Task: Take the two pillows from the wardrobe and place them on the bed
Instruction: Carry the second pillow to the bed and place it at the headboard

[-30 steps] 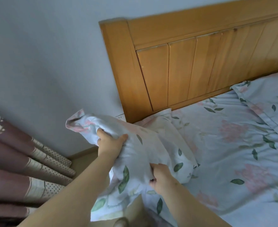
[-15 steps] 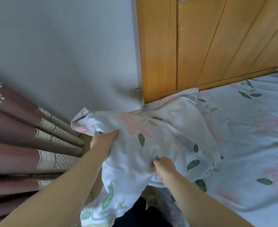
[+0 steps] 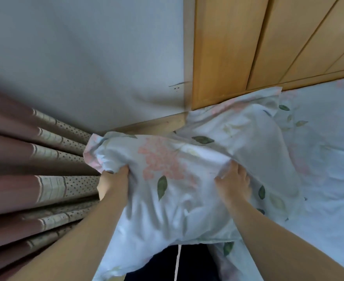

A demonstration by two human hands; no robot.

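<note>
As left hand (image 3: 114, 184) and right hand (image 3: 234, 184) grip it, pillow (image 3: 167, 159) (floral) touches bed (image 3: 325, 155).

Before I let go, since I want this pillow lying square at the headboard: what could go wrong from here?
1. The left end of the pillow, gripped by the left hand, seems to overhang the bed toward the curtain; released there, it may slip into that gap.
2. The right hand seems to bunch only the cover, so the pillow could land crooked against the headboard.
</note>
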